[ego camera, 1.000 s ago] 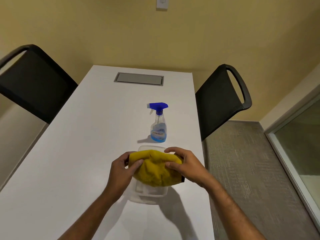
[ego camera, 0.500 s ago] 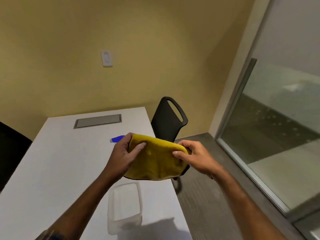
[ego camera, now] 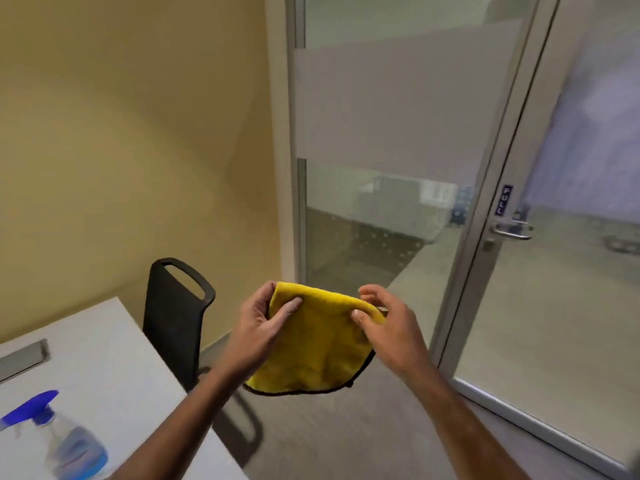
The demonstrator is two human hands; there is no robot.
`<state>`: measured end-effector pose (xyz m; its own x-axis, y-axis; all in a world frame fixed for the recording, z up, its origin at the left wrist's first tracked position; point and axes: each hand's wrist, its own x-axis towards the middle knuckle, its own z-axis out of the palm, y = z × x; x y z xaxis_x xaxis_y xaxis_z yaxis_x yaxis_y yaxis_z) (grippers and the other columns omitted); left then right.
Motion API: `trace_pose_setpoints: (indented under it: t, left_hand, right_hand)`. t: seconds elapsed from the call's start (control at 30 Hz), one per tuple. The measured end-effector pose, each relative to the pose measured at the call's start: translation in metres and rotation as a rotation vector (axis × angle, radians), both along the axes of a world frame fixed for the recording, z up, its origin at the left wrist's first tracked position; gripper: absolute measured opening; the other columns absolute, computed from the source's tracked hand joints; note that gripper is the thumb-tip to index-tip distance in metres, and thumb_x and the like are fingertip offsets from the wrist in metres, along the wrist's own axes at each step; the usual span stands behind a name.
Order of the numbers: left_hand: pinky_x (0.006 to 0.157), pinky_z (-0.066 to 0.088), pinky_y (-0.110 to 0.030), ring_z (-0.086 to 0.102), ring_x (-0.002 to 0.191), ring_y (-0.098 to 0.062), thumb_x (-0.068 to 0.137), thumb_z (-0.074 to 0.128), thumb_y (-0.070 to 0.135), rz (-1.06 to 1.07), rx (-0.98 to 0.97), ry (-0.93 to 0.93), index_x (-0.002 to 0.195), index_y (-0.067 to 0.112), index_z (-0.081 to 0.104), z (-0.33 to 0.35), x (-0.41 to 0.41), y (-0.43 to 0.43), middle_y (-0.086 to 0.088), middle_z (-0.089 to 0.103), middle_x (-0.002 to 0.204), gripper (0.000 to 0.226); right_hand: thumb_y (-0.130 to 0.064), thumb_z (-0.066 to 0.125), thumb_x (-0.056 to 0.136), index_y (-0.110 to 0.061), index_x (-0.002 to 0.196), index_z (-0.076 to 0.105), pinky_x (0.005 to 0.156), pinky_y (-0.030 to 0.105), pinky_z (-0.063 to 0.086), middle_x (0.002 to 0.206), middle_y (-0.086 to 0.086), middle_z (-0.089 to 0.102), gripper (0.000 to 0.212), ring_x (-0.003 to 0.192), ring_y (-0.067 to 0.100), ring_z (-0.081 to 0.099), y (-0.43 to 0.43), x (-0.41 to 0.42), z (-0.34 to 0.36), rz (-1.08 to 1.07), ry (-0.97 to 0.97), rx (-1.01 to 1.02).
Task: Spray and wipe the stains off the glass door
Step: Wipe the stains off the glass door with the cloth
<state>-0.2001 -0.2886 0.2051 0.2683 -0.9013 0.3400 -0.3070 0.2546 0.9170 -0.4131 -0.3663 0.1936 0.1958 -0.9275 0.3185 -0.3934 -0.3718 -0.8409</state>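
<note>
A yellow cloth (ego camera: 318,348) with a dark hem hangs in the air in front of me, held along its top edge. My left hand (ego camera: 258,327) pinches its left corner. My right hand (ego camera: 388,323) grips the right side with thumb in front and fingers loosely curled over the edge. The spray bottle (ego camera: 65,441), clear with blue liquid and a blue trigger head, stands on the white table (ego camera: 104,358) at the lower left, blurred. The glass door (ego camera: 571,237) with a metal frame and lever handle (ego camera: 512,232) is at the right, shut.
A black chair (ego camera: 173,320) stands between the table and the fixed glass panel (ego camera: 381,202). A grey cable hatch (ego camera: 24,358) is set in the tabletop. Yellow wall at the left, grey carpet (ego camera: 381,427) below my hands.
My view has swung right, from the table to the glass door. Both hands lifted the cloth out of the clear tray and carried it right, off the table.
</note>
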Motion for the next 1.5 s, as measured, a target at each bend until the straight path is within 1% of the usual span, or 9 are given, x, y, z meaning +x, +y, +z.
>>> trace_pose_setpoints:
  t: [0.17, 0.37, 0.5, 0.6, 0.77, 0.93, 1.1, 1.33, 1.5]
  left_hand:
    - [0.076, 0.053, -0.053, 0.059, 0.08, -0.018, 0.093, 0.069, 0.04, -0.145, -0.019, 0.001, 0.094, 0.012, 0.061, -0.001, -0.11, -0.077, -0.018, 0.062, 0.088, 0.029]
    - [0.069, 0.049, -0.034, 0.056, 0.072, -0.011, 0.096, 0.067, 0.021, -0.308, -0.072, -0.059, 0.089, 0.012, 0.059, -0.009, -0.246, -0.156, -0.008, 0.06, 0.077, 0.014]
    - [0.07, 0.046, -0.03, 0.056, 0.075, -0.024, 0.097, 0.067, 0.022, -0.444, -0.067, -0.168, 0.088, 0.013, 0.057, -0.016, -0.322, -0.194, -0.009, 0.057, 0.079, 0.017]
    - [0.069, 0.045, -0.024, 0.054, 0.072, -0.007, 0.096, 0.068, 0.016, -0.551, -0.08, -0.195, 0.084, 0.018, 0.057, -0.02, -0.372, -0.217, 0.007, 0.055, 0.075, 0.017]
    - [0.075, 0.049, -0.03, 0.062, 0.081, -0.024, 0.097, 0.068, 0.019, -0.737, -0.068, -0.212, 0.095, 0.013, 0.062, -0.028, -0.44, -0.261, -0.005, 0.064, 0.084, 0.009]
    - [0.077, 0.049, -0.03, 0.063, 0.083, -0.024, 0.096, 0.07, 0.023, -0.827, -0.06, -0.202, 0.097, 0.013, 0.064, -0.039, -0.494, -0.314, -0.007, 0.066, 0.086, 0.012]
    - [0.094, 0.053, -0.033, 0.07, 0.102, -0.017, 0.093, 0.062, 0.007, -0.902, -0.087, -0.24, 0.111, 0.023, 0.071, -0.048, -0.536, -0.385, 0.003, 0.076, 0.106, 0.026]
    - [0.095, 0.057, -0.039, 0.069, 0.106, -0.014, 0.092, 0.071, 0.023, -1.009, -0.143, -0.288, 0.114, 0.033, 0.068, -0.041, -0.586, -0.504, 0.01, 0.073, 0.119, 0.024]
    - [0.114, 0.038, -0.022, 0.05, 0.134, 0.003, 0.072, 0.079, 0.068, -0.938, -0.271, -0.372, 0.136, 0.054, 0.048, -0.012, -0.617, -0.582, 0.033, 0.053, 0.142, 0.072]
  right_hand:
    - [-0.021, 0.074, 0.093, -0.025, 0.111, 0.069, 0.091, 0.023, 0.051, 0.108, -0.008, 0.072, 0.02, 0.105, 0.01, 0.067, -0.004, -0.087, -0.017, -0.43, -0.343, -0.134]
    - [-0.048, 0.067, 0.092, -0.017, 0.103, 0.065, 0.087, 0.039, 0.057, 0.115, 0.008, 0.069, 0.033, 0.108, 0.026, 0.066, -0.048, -0.19, -0.019, -0.418, -0.849, 0.612]
    - [-0.069, 0.063, 0.084, -0.02, 0.13, 0.052, 0.101, 0.054, 0.054, 0.131, 0.014, 0.056, 0.068, 0.129, 0.032, 0.055, -0.091, -0.264, -0.011, -0.355, -1.064, 0.763]
    - [-0.074, 0.064, 0.08, -0.008, 0.147, 0.046, 0.111, 0.063, 0.042, 0.15, 0.019, 0.051, 0.096, 0.141, 0.036, 0.047, -0.123, -0.314, -0.016, -0.328, -1.187, 0.83]
    - [-0.052, 0.066, 0.092, -0.004, 0.131, 0.059, 0.099, 0.056, 0.05, 0.135, 0.022, 0.062, 0.062, 0.123, 0.037, 0.061, -0.175, -0.383, -0.023, -0.424, -1.371, 0.894]
    - [-0.014, 0.055, 0.099, -0.007, 0.102, 0.059, 0.081, 0.048, 0.051, 0.101, 0.026, 0.064, 0.009, 0.089, 0.037, 0.063, -0.233, -0.434, -0.033, -0.599, -1.284, 0.781]
    - [-0.013, 0.054, 0.101, -0.006, 0.078, 0.053, 0.067, 0.041, 0.047, 0.063, 0.018, 0.062, 0.025, 0.063, 0.032, 0.058, -0.301, -0.478, -0.027, -0.69, -1.262, 0.702]
    - [-0.01, 0.051, 0.103, 0.008, 0.124, 0.049, 0.045, 0.047, 0.055, 0.082, 0.028, 0.061, 0.028, 0.049, 0.036, 0.064, -0.405, -0.531, -0.014, -0.772, -1.421, 0.578]
    - [-0.02, 0.056, 0.103, -0.003, 0.13, 0.059, 0.089, 0.049, 0.051, 0.127, 0.022, 0.065, 0.033, 0.107, 0.035, 0.064, -0.465, -0.576, 0.019, -0.851, -1.45, 0.235]
